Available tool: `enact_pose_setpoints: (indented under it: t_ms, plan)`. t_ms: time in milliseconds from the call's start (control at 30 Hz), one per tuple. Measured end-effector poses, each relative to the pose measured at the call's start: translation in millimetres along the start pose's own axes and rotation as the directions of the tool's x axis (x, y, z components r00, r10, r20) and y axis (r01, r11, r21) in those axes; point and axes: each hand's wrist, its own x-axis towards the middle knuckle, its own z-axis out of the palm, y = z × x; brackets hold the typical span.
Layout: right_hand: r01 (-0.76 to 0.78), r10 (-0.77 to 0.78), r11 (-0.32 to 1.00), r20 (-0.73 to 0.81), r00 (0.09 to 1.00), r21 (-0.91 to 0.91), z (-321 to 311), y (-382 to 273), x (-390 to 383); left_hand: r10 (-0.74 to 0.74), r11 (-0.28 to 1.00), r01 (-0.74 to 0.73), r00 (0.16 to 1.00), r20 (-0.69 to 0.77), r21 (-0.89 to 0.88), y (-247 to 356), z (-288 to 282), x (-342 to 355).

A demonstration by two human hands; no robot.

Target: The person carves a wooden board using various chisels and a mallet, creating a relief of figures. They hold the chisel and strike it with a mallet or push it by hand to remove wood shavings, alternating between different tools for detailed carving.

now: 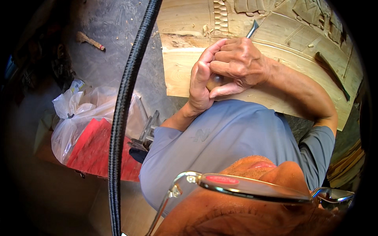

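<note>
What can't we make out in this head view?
Head view:
Middle of the chisel: covered by the right hand.
Far side of the carved wooden panel: cut off by the top edge.
Strip of the red object: behind the braided cable.

Here's the board, pale wood, smooth along its near side, rough where carved relief covers the far side. Over it gleams 1 glossy metal chisel blade! Left of the board, a clear plastic bag shines, all crinkles. And at the board's near edge, matt grey cloth, the shirt.
</note>
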Motion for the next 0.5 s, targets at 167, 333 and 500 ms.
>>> enact_pose_setpoints:
  t_ms: [167, 333, 500]
  plan:
    - [-0.033, 0.032, 0.999, 0.032, 0.999, 0.015, -4.1, -5.4, -1.3, -0.018, 0.999, 0.02, 0.997, -0.079, 0.026, 7.1, 15.6, 0.8]
    - [-0.084, 0.084, 0.996, -0.013, 0.996, -0.006, 1.1, -8.8, -2.3, 0.094, 0.972, -0.098, 0.995, 0.03, 0.212, 2.1, 4.9, -0.7]
    - [-0.035, 0.031, 0.998, -0.086, 0.996, -0.042, 6.2, -7.0, -1.6, 0.319, 0.872, -0.327, 0.944, 0.085, 0.364, -13.7, -5.4, 6.0]
